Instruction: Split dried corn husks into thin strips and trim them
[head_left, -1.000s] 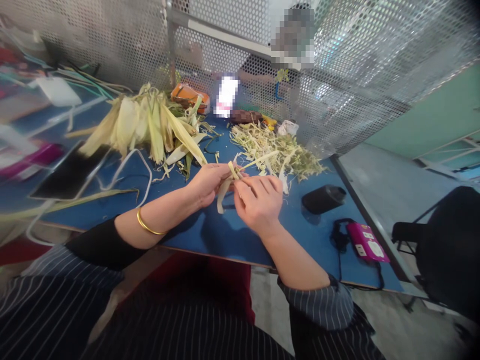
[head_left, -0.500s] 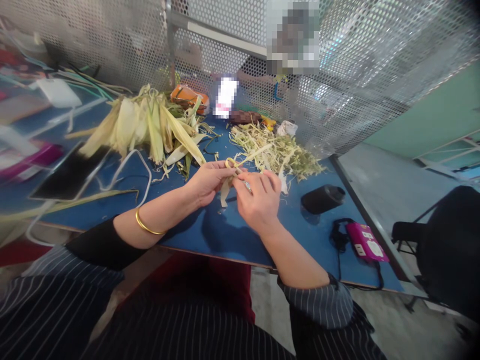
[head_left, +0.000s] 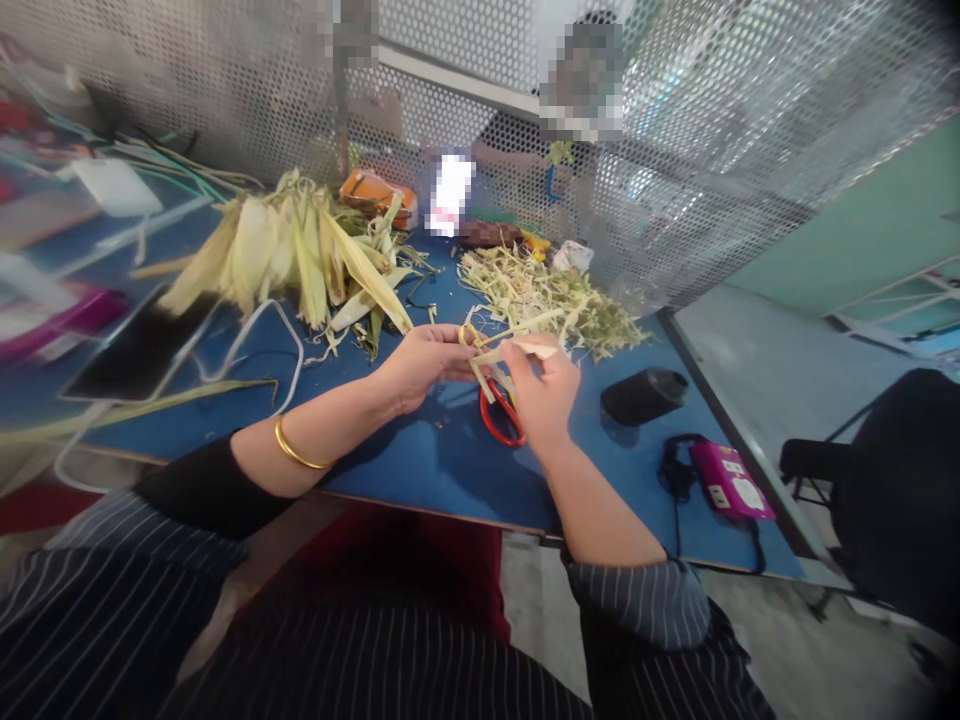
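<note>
My left hand (head_left: 431, 365) pinches a looped strip of pale corn husk (head_left: 470, 335) between thumb and fingers. The fingers of my right hand (head_left: 546, 395) are closed on a husk strip (head_left: 491, 356) that runs across to the loop; a broader pale end shows above them. Scissors with red handles (head_left: 504, 428) lie on the blue table just under my hands, their blades partly hidden. Beyond my hands is a heap of shredded husk strips (head_left: 540, 285). Farther left lies a pile of whole corn husks (head_left: 281, 250).
On the right are a black cone-shaped spool (head_left: 645, 397) and a magenta box (head_left: 731, 480) with a black cable. A dark tablet (head_left: 139, 345) and white cable lie left. Perforated metal mesh (head_left: 450, 90) stands behind the blue table (head_left: 420, 470), with a person beyond it.
My right hand has moved slightly right, drawing the husk strip out from the loop. The red-handled scissors, hidden before, now show below. My left hand stays nearly in place.
</note>
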